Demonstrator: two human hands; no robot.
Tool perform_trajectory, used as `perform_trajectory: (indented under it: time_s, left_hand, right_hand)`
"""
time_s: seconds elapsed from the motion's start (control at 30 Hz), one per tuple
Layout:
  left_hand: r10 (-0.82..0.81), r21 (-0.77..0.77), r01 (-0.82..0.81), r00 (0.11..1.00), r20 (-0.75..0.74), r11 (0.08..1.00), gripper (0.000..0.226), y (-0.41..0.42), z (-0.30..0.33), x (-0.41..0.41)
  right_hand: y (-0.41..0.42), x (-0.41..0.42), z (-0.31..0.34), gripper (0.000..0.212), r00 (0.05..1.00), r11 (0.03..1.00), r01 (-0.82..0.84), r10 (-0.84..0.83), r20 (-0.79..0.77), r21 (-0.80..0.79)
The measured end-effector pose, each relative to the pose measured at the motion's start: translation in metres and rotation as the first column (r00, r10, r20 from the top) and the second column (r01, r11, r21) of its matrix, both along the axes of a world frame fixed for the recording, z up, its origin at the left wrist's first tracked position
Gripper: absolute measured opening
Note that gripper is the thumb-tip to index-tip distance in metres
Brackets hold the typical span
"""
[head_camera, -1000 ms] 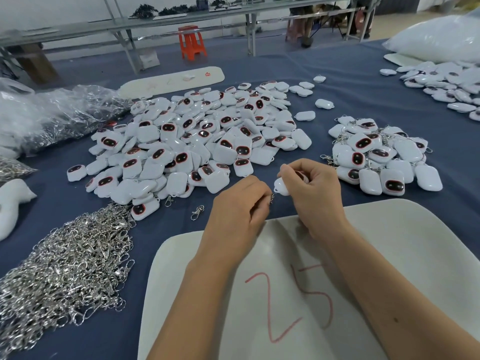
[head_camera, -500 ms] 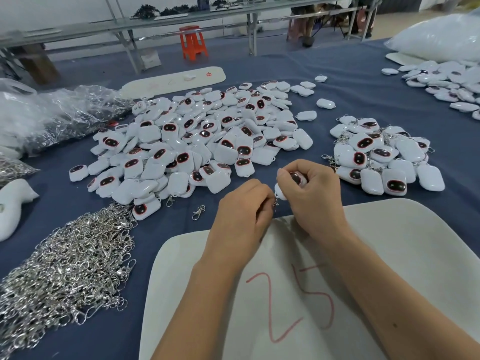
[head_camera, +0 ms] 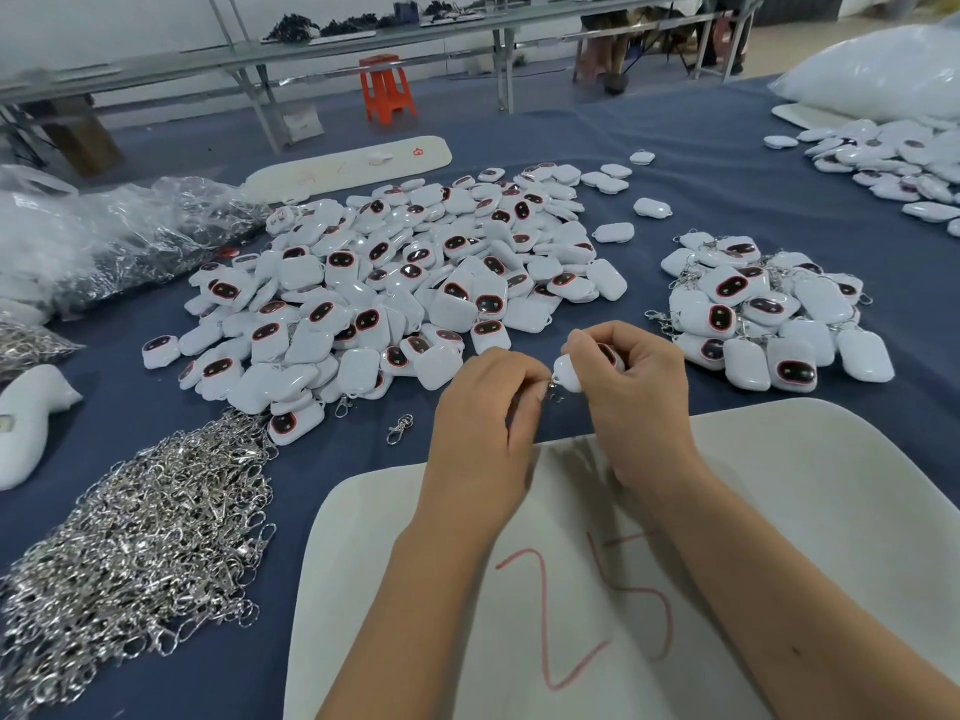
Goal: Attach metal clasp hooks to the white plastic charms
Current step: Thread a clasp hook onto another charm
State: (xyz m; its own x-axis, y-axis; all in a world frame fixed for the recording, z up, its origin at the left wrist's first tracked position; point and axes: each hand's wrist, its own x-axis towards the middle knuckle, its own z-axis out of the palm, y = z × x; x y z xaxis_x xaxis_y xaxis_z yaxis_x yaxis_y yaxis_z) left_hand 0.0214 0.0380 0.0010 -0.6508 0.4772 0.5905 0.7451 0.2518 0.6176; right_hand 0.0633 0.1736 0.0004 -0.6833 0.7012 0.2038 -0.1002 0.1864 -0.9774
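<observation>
Head view: 2 bare hands meet above the blue table cloth (head_camera: 701, 163), just past the far edge of a white board (head_camera: 810, 511) that bears the red handwritten number "25". The right hand (head_camera: 636, 397) curls its fingers and thumb round 1 white charm (head_camera: 569, 374), whose rounded end pokes out toward the left hand (head_camera: 485, 413). The left hand pinches a small metal clasp hook (head_camera: 551, 389) at its fingertips, right against that end of the charm; the hook is mostly hidden, so whether it is already through the charm's loop cannot be told.

Beyond the hands lies 1 large heap of loose charms (head_camera: 405, 288), far too many to count, many face up with a dark oval window ringed in red. To the right sits 1 smaller pile of charms with hooks fitted (head_camera: 769, 314), roughly 20 or more. A 3rd group of charms (head_camera: 893, 168) lies at the far right by a white bag (head_camera: 883, 75). At the near left spreads 1 big heap of silver hooks (head_camera: 140, 537); 2 stray hooks lie apart from it, 1 on the cloth (head_camera: 400, 428) and 1 at the charm heap's edge (head_camera: 343, 406). A long white board (head_camera: 353, 166) at the back carries a small red mark, unreadable. 1 orange stool (head_camera: 387, 88) stands on the floor behind.
</observation>
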Motion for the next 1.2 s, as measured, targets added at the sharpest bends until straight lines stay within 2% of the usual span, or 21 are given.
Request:
perform_trajectory:
  time_s: [0.1, 0.23, 0.33, 0.43, 0.57, 0.67, 0.73, 0.8, 0.87, 0.97, 1.1, 1.17, 1.2]
  left_hand:
    - [-0.024, 0.062, 0.019, 0.996, 0.087, 0.998, 0.012, 0.0, -0.002, -0.001]
    - [0.009, 0.119, -0.036, 0.976, 0.218, 0.992, 0.016, -0.001, -0.002, -0.001]
    - [0.06, 0.03, -0.065, 0.985, 0.165, 0.997, 0.013, -0.004, 0.001, -0.001]
    - [0.1, -0.09, -0.095, 0.994, 0.046, 0.991, 0.011, -0.005, 0.003, -0.002]
    - [0.154, -0.253, -0.163, 0.987, -0.054, 0.954, 0.017, 0.001, 0.005, 0.0]
    - [0.211, -0.291, -0.258, 0.96, -0.184, 0.921, 0.023, 0.008, 0.006, 0.006]
    - [0.251, -0.183, -0.273, 0.958, -0.139, 0.944, 0.02, 0.01, 0.002, 0.008]
    - [0.2, 0.019, -0.202, 0.976, 0.083, 0.979, 0.014, 0.01, 0.0, 0.007]
    - [0.074, 0.199, -0.14, 0.949, 0.305, 0.97, 0.016, 0.01, 0.001, 0.005]
    - [-0.103, 0.288, -0.054, 0.859, 0.501, 0.956, 0.013, 0.007, 0.001, 0.0]
    - [-0.176, 0.355, -0.027, 0.832, 0.527, 0.934, 0.01, 0.005, -0.001, -0.001]
    - [-0.097, 0.301, -0.053, 0.882, 0.461, 0.952, 0.011, 0.004, 0.0, -0.001]
    - [-0.022, 0.234, -0.074, 0.923, 0.383, 0.969, 0.012, 0.002, 0.001, -0.001]
  right_hand:
    - [0.001, 0.0, 0.0, 0.021, 0.999, 0.995, -0.028, 0.027, -0.02, -0.095]
    - [-0.002, 0.001, 0.001, 0.022, 0.997, 0.988, -0.071, 0.069, -0.02, -0.136]
    - [-0.005, 0.002, 0.002, 0.022, 0.997, 0.989, -0.081, 0.08, -0.015, -0.12]
    - [-0.007, 0.004, 0.003, 0.025, 1.0, 0.998, -0.023, 0.024, -0.013, 0.066]
    - [-0.014, 0.008, 0.004, 0.024, 0.995, 0.908, 0.09, -0.065, -0.075, 0.409]
    - [-0.018, 0.007, 0.002, 0.024, 0.991, 0.877, 0.129, -0.103, -0.08, 0.463]
    - [-0.015, 0.004, 0.001, 0.024, 0.992, 0.932, 0.126, -0.111, -0.062, 0.341]
    - [-0.011, 0.002, 0.002, 0.025, 0.997, 0.995, 0.056, -0.051, -0.06, 0.077]
    - [-0.008, 0.0, 0.003, 0.025, 0.992, 0.985, -0.066, 0.048, -0.115, -0.159]
    - [-0.005, -0.001, 0.003, 0.026, 0.963, 0.939, -0.216, 0.161, -0.214, -0.267]
    - [-0.005, -0.003, -0.001, 0.027, 0.959, 0.935, -0.238, 0.184, -0.216, -0.263]
    - [-0.005, -0.002, -0.002, 0.03, 0.966, 0.942, -0.216, 0.168, -0.198, -0.255]
    - [-0.005, -0.001, -0.003, 0.031, 0.972, 0.954, -0.195, 0.157, -0.177, -0.228]
